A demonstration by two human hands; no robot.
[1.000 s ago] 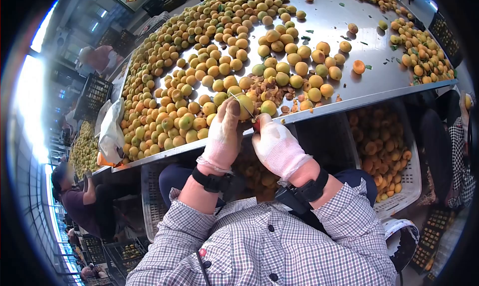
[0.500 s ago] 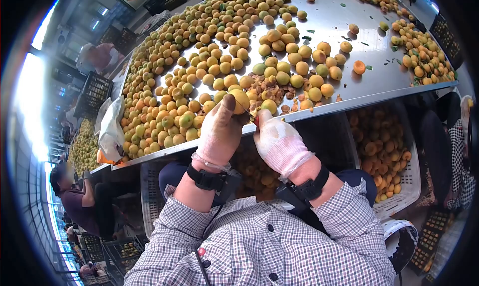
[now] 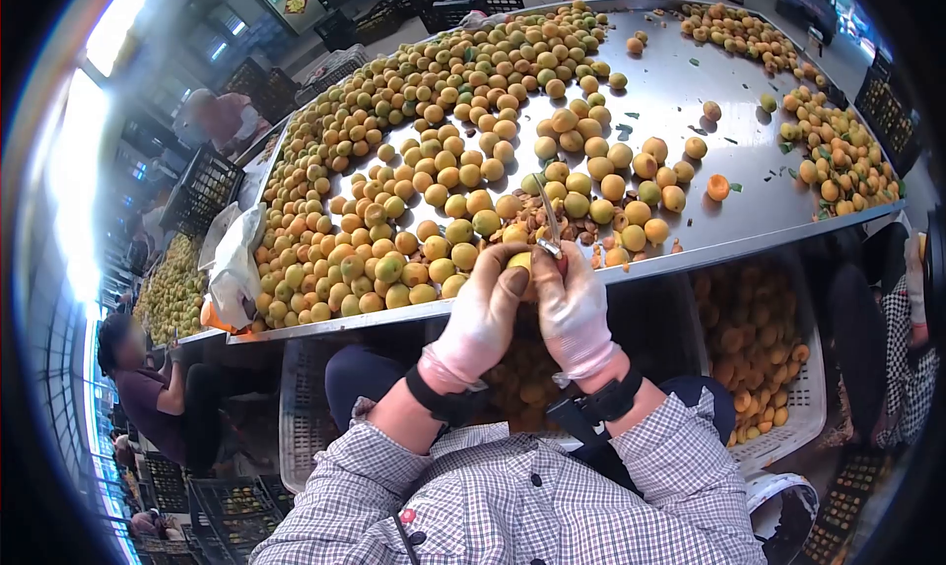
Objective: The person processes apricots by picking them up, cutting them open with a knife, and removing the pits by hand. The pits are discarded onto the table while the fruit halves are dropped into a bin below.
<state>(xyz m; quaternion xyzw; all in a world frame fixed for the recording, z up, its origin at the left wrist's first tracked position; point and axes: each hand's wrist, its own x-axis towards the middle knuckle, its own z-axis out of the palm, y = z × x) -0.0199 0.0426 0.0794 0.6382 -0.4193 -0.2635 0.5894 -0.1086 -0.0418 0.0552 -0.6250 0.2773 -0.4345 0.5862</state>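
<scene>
My left hand (image 3: 483,314), in a pale stained glove, is closed round a yellow fruit (image 3: 522,263) at the table's front edge. Beside it, my right hand (image 3: 574,314) grips a small knife (image 3: 546,213) with a red handle; its blade points up and away, over the table. The fingers of both hands meet around the fruit, which they partly cover. Just beyond the hands lies a heap of brown pits and scraps (image 3: 530,216), with whole yellow-green fruits (image 3: 458,231) round it on the metal table (image 3: 670,102).
Below the table's edge, a white crate (image 3: 810,407) holds orange fruit pieces at the right. A white plastic bag (image 3: 235,260) lies on the table's left corner. People sit at the left (image 3: 148,388) and far right (image 3: 892,319). Black crates (image 3: 204,191) stand at the left.
My hands have come together around the fruit, and the knife blade has swung up into clear view. The whole view has shifted slightly, showing more beyond the table's far edge.
</scene>
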